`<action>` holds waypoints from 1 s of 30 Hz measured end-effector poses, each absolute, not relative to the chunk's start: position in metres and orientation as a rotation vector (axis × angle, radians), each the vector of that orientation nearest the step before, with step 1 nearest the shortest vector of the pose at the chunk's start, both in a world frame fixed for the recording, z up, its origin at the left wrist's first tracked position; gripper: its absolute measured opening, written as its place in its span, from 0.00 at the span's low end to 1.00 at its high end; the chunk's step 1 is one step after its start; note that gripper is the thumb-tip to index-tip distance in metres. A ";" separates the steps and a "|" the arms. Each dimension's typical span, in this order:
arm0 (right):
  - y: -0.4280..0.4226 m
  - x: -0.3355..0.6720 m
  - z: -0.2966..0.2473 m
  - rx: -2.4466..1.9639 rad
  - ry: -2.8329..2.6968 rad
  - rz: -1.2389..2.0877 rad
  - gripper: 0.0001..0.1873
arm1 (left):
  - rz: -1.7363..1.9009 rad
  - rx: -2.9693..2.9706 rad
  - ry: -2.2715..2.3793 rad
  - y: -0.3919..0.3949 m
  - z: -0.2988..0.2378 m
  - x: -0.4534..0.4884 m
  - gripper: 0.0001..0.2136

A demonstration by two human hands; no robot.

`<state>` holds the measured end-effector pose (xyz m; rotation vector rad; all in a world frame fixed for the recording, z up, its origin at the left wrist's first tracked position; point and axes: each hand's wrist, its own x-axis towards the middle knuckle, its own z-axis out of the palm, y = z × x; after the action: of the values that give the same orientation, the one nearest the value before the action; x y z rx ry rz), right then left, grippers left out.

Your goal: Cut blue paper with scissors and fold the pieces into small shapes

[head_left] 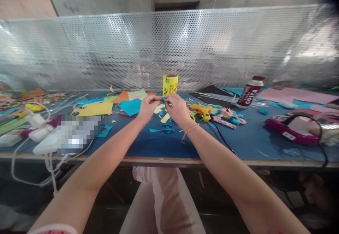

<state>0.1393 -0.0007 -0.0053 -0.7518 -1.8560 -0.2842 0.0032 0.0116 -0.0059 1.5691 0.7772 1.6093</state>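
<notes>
Between my two hands is a small piece of blue paper [162, 100], pinched at fingertip height in front of the yellow roll. My left hand [148, 106] grips its left side, thumb and fingers pressed together. On the other side my right hand [177, 107] pinches it too, and something thin shows by the fingers that I cannot make out. The yellow cardboard roll [170, 85] stands upright just behind. Below the hands lie blue paper scraps [167, 129]. To the right of my right hand rests a yellow hot glue gun [203, 112] with a black cord.
A perforated metal screen [113, 50] closes off the table's back. On the right are a Costa bottle [250, 92] and a purple power strip [293, 131]. At left, a white charger [50, 138] trails cables over the edge. Coloured sheets, including yellow paper [96, 109], lie about.
</notes>
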 end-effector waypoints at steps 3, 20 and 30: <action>-0.002 0.139 -0.006 -0.738 -1.861 -0.269 0.10 | 1.598 1.464 0.752 0.012 -0.006 0.004 0.05; 0.003 0.139 -0.005 -0.867 -1.505 0.523 0.09 | 1.601 1.516 0.782 0.014 -0.006 0.000 0.11; 0.011 0.137 -0.008 -0.896 -1.325 0.912 0.14 | 1.604 1.508 0.913 0.005 -0.004 0.002 0.11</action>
<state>0.1370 0.0106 -0.0076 -0.8961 -1.3245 0.9122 0.0020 0.0054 -0.0045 1.5082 0.9132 1.6037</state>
